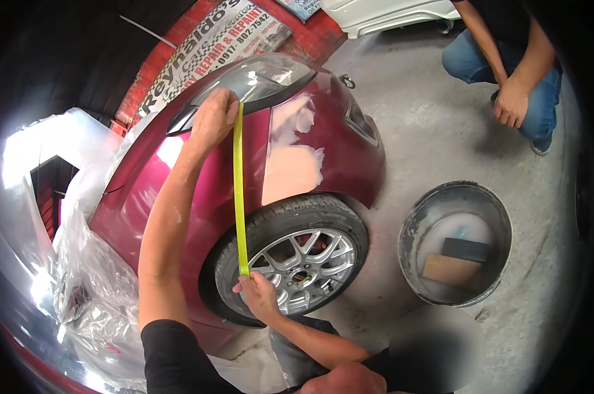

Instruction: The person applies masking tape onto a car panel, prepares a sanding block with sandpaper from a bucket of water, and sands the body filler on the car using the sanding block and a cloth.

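A long strip of yellow-green tape (239,187) runs from the headlight's edge down across the maroon fender (208,161) and over the tyre. My left hand (215,118) is closed at its upper end, beside the headlight (257,75). At the lower end, in front of the wheel (301,272), my right hand (259,297) pinches the strip. Between the two hands the tape looks stretched straight. To its right, a peach and grey patch of filler or primer (290,174) covers part of the fender above the wheel arch.
A black bucket (408,246) with cloudy liquid, a dark block (465,249) and a tan block (449,269) stands on the concrete. A person in jeans (536,98) crouches at upper right. Clear plastic sheeting (103,282) drapes the car at left. A red-framed sign (208,56) is behind.
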The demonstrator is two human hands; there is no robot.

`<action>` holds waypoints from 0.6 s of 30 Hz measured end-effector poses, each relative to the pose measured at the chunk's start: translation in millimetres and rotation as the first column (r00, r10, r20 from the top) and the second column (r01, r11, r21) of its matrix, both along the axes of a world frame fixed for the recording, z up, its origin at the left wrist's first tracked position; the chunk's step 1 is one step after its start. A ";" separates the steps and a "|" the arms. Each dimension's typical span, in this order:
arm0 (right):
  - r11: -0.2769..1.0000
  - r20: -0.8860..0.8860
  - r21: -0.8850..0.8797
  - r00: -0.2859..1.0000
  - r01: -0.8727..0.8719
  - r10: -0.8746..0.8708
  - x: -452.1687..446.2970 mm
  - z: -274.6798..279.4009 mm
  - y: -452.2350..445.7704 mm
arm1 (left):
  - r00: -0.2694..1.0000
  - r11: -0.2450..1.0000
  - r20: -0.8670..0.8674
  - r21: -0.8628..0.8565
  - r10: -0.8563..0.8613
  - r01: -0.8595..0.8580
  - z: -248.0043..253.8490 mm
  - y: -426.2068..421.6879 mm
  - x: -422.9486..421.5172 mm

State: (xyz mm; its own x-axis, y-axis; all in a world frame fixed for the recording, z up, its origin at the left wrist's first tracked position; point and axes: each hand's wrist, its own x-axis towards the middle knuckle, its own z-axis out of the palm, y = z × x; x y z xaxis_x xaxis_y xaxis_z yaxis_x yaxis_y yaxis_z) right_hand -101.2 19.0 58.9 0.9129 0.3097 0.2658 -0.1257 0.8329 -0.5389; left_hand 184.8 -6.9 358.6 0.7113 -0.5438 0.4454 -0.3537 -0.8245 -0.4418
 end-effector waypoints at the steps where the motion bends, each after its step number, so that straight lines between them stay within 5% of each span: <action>1: 1.000 -0.006 0.001 1.000 0.002 -0.002 0.6 1.0 -0.6 | 1.000 1.000 -0.011 0.023 0.008 -0.007 -2.0 -0.3 5.1; 18: 0.999 -0.109 0.033 0.994 -0.019 0.023 22.9 -2.4 -10.9 | 0.979 0.945 0.052 0.277 -0.198 0.176 -36.5 -3.7 48.2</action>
